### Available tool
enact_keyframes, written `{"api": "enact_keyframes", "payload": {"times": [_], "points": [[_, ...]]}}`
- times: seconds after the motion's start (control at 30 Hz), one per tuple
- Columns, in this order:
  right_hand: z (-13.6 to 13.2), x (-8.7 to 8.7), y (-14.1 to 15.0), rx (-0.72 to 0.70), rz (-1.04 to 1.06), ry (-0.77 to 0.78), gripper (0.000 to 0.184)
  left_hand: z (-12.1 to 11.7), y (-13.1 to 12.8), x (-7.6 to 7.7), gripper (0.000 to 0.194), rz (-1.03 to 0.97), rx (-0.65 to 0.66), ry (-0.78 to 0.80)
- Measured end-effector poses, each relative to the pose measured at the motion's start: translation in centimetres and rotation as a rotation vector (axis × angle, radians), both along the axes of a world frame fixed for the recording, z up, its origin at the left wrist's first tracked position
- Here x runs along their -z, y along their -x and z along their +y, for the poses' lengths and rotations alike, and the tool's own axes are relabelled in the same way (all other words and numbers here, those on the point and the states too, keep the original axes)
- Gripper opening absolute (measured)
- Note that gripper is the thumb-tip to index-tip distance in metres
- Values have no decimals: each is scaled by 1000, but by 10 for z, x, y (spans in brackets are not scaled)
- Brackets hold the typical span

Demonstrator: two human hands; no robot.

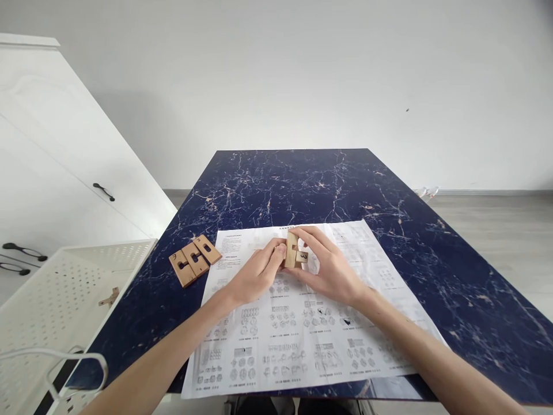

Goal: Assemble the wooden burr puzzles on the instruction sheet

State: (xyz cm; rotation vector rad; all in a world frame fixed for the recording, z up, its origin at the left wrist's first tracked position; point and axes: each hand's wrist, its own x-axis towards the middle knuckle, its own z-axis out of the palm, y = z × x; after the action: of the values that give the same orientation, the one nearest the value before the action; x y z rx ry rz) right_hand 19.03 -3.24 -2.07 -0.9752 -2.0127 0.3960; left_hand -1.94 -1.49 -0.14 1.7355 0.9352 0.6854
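Note:
Between my two hands, just above a printed instruction sheet (294,328), is a wooden puzzle of interlocked pieces (291,252). One of its pieces, marked with a 3, sticks out to the right. My left hand (259,270) pinches the puzzle from the left, thumb on its near face. From the right, my right hand (330,268) grips it with fingers at the top and thumb below. Left of the sheet, three flat wooden pieces with cut-out slots (195,260) lie side by side; numbers are drawn on them.
The dark blue marbled table (294,184) extends back toward a white wall. On the left, lower than the tabletop, is a white perforated basket (64,282) with a small wooden piece (109,296) inside. A white cabinet (73,144) stands behind it.

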Motion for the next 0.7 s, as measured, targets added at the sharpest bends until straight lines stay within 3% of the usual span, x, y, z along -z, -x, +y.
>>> {"api": "enact_keyframes", "payload": {"times": [0.47,0.7], "points": [[-5,2,5,35,-128,-294,71,-3,-4,-5,42,-36,-77,165],[-12,-4,7,37,-139,-400,75,-3,-5,-6,41,16,-147,111]]}}
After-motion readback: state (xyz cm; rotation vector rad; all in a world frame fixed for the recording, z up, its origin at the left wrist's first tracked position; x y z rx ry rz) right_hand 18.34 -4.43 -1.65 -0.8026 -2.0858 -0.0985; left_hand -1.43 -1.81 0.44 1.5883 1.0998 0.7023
